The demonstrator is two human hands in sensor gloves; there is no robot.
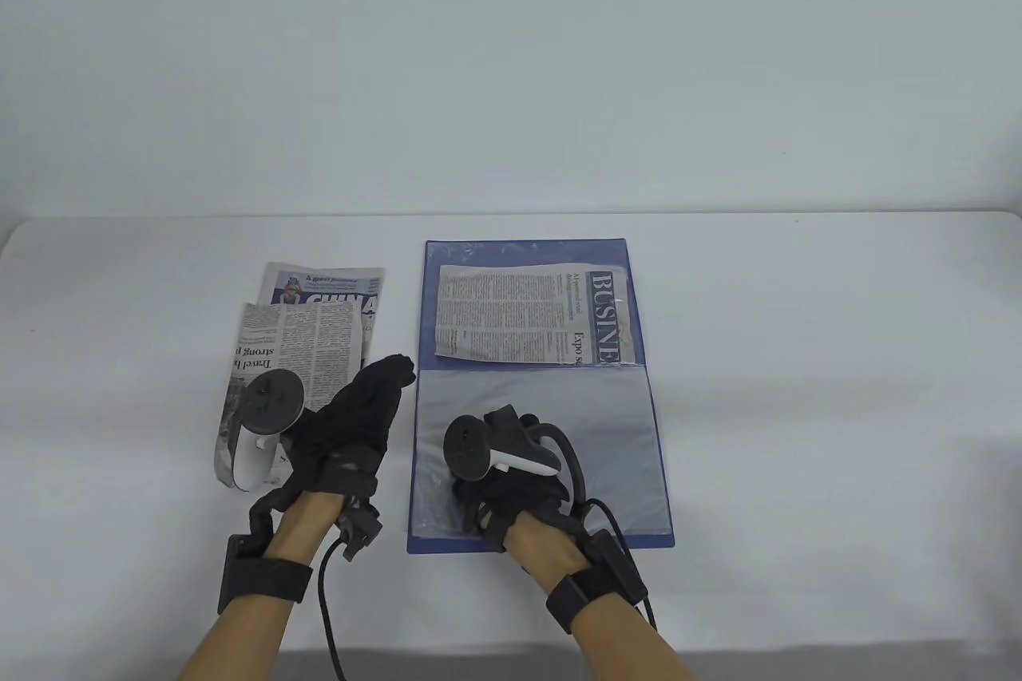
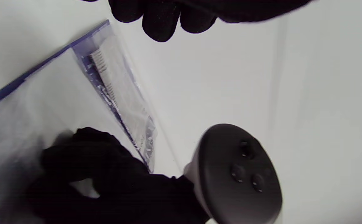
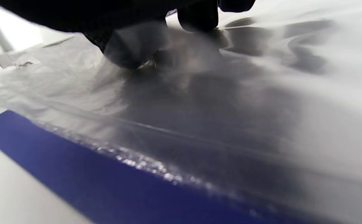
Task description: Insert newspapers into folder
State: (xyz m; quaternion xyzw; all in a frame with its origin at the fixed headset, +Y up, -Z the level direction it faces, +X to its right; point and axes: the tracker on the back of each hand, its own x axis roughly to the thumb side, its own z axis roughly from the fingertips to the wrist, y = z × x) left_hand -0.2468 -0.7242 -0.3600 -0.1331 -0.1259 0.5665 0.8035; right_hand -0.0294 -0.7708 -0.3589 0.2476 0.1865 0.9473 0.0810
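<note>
A blue folder (image 1: pixel 575 543) lies open at the table's middle. Its far page holds a "BUSINESS" newspaper (image 1: pixel 527 314) inside a clear sleeve. The near page's clear sleeve (image 1: pixel 583 441) holds nothing. My right hand (image 1: pixel 519 505) rests on that sleeve's near left part; in the right wrist view its fingers (image 3: pixel 199 15) pinch the sleeve's top film (image 3: pixel 218 93). Two loose newspapers (image 1: pixel 299 346) lie overlapped left of the folder. My left hand (image 1: pixel 375 393) hovers over their right edge, fingers (image 2: pixel 165 18) stretched toward the folder, holding nothing.
The white table (image 1: pixel 798 393) extends to both sides and behind the folder, with a plain wall at the back. The rear loose paper shows a "CHINA" masthead (image 1: pixel 339 303). Glove cables (image 1: pixel 327 601) trail toward the front edge.
</note>
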